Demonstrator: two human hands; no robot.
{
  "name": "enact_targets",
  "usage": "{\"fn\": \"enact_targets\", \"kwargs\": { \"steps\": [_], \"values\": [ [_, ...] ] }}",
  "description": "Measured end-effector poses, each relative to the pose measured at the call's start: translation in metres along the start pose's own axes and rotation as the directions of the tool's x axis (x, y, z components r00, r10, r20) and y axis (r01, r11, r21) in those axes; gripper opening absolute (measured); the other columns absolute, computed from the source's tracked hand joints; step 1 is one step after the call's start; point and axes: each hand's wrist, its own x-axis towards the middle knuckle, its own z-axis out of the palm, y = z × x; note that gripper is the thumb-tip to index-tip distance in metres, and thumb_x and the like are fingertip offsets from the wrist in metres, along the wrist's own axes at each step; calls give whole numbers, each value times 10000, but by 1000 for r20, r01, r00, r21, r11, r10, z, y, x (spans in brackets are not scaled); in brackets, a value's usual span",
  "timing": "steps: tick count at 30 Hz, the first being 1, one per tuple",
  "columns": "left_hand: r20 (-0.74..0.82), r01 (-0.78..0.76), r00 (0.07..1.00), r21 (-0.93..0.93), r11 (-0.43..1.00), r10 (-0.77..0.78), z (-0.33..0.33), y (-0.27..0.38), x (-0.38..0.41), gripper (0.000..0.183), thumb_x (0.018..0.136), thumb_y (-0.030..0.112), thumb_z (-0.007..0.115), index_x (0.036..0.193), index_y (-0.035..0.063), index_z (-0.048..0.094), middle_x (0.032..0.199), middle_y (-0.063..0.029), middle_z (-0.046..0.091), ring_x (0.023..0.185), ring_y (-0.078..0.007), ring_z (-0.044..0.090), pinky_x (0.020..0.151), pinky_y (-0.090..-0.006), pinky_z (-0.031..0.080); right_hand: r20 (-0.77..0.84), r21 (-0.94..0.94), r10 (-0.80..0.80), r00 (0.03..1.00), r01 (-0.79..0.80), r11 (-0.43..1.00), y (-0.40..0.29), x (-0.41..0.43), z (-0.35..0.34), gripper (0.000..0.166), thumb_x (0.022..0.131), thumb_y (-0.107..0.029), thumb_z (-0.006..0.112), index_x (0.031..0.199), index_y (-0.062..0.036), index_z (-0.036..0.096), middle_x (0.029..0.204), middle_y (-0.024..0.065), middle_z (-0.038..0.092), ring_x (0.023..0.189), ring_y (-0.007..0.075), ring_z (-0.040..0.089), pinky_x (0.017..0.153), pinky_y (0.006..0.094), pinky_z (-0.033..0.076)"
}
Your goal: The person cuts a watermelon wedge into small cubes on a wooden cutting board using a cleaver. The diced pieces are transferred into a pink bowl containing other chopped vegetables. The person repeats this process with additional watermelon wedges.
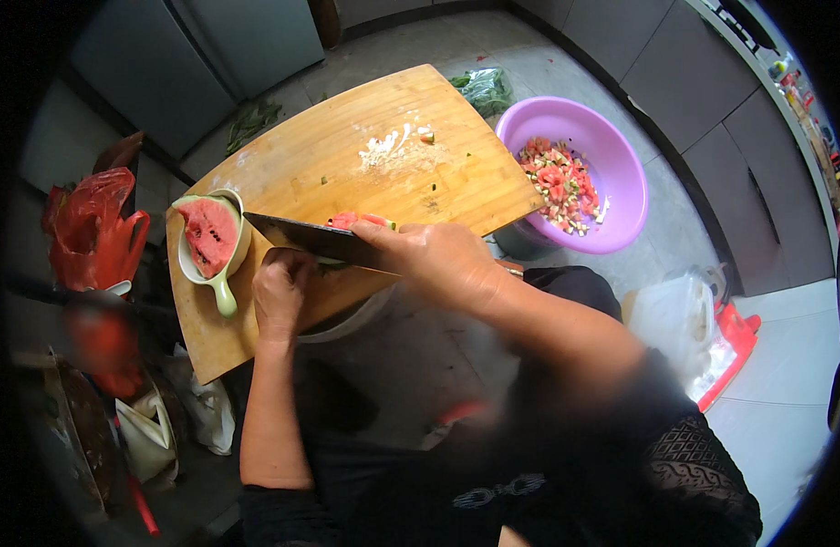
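My right hand (pixel 440 263) grips a broad kitchen knife, its dark blade (pixel 304 236) pointing left across the near side of a wooden cutting board (pixel 290 157). Red watermelon pieces (pixel 358 220) show just beyond the blade, and a bit of green rind shows below it. Close to the blade's near side, my left hand (pixel 281 290) has its fingers curled; the blade and knuckles hide whether it holds the melon. Left of the knife, a large watermelon wedge (pixel 211 236) rests in a white bowl with a green handle (pixel 223 297).
A purple basin (pixel 622 184) of diced watermelon (pixel 560 184) stands beyond the board's right edge. White smears and small scraps (pixel 428 138) mark the board. Bagged greens (pixel 487 90) lie on the floor behind. Red plastic bags (pixel 95 225) are at left, a clear plastic container (pixel 673 314) at right.
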Motion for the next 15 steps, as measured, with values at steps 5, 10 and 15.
{"fn": "enact_targets", "kwargs": {
  "steps": [5, 10, 15],
  "values": [
    [-7, 22, 1000, -43, 999, -22, -2, 2, -3, 96, 773, 75, 736, 862, 45, 714, 854, -130, 680, 766, -275, 685, 690, -356, 536, -26, 6, 17, 1000, -16, 1000, -5, -5, -11, 547, 869, -106, 536, 1373, -311, 490, 921, 163, 672, 747, 370, 677, 624, 468, 541],
    [-29, 55, 998, -72, 996, -57, 4, 3, -7, 75, 763, 98, 729, 821, 64, 696, 824, -121, 654, 736, -293, 664, 670, -389, 528, 16, -53, -7, 1000, 8, 999, -11, -7, -19, 604, 854, -97, 552, 1407, -331, 489, 857, 159, 661, 699, 361, 671, 603, 455, 542],
    [-98, -27, 995, -36, 999, 24, 8, 0, -8, 69, 760, 113, 728, 813, 79, 699, 817, -122, 655, 741, -307, 655, 672, -400, 526, 46, -72, -15, 999, 18, 997, -14, -6, -19, 588, 859, -99, 546, 1411, -294, 484, 841, 168, 663, 707, 362, 673, 615, 456, 542]
  ]
}}
